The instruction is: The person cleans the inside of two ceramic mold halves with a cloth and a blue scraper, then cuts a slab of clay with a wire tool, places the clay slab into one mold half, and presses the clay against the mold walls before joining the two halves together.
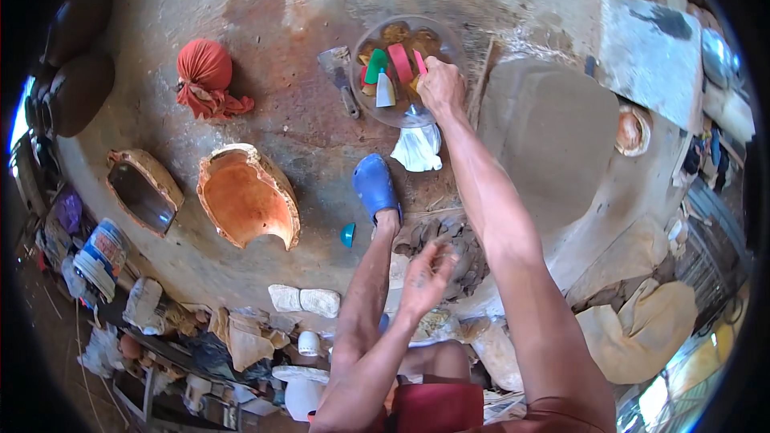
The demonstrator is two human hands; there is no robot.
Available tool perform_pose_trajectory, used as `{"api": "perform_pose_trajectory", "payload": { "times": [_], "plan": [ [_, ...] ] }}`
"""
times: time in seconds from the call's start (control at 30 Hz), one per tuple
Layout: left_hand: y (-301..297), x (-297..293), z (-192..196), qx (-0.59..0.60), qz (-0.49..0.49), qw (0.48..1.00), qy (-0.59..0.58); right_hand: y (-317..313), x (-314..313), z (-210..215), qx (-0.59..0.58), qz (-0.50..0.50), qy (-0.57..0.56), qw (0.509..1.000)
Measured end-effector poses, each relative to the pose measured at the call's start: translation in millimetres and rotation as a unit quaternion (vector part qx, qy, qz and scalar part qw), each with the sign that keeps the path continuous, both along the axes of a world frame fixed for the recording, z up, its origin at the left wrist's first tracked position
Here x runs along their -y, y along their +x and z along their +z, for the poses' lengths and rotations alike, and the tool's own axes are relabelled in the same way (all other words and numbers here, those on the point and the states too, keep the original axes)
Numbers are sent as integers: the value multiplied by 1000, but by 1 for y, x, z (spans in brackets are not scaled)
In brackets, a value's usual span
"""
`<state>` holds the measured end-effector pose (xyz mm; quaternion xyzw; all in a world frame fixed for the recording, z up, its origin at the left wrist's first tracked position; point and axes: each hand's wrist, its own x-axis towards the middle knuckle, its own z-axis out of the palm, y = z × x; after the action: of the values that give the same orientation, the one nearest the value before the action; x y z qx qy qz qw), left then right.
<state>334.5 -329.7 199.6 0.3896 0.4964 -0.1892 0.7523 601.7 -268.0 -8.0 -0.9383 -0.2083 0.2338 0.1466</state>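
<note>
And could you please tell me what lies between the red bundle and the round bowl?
In the head view, a flat-bladed scraper lies between them, nearer the bowl than the bundle.

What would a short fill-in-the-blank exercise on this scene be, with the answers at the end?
The person's ____ hand is at a thin pink strip over the clear bowl.
The clog on the foot is coloured ____.
In the picture, the tied cloth bundle lies to the ____ of the bowl.
The crumpled sheet beside the bowl is coloured ____.

Missing words: right; blue; left; white.
</note>
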Motion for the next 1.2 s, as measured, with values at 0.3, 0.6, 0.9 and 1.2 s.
{"api": "perform_pose_trajectory", "payload": {
  "times": [0.3, 0.6, 0.9, 1.2],
  "plan": [
    [26, 16, -50, -58, 57, 994, 71, -4, 0, -10, 12, -61, 50, 997],
    [51, 105, -54, -141, 178, 962, -152, 78, 185, 172, 24, -208, 159, 965],
    [61, 242, -62, -162, 394, 881, -208, 219, 370, 120, 236, -51, -43, 970],
    [78, 246, -63, -51, 513, 804, -297, 111, 208, 99, 174, 137, 56, 974]
  ]
}}
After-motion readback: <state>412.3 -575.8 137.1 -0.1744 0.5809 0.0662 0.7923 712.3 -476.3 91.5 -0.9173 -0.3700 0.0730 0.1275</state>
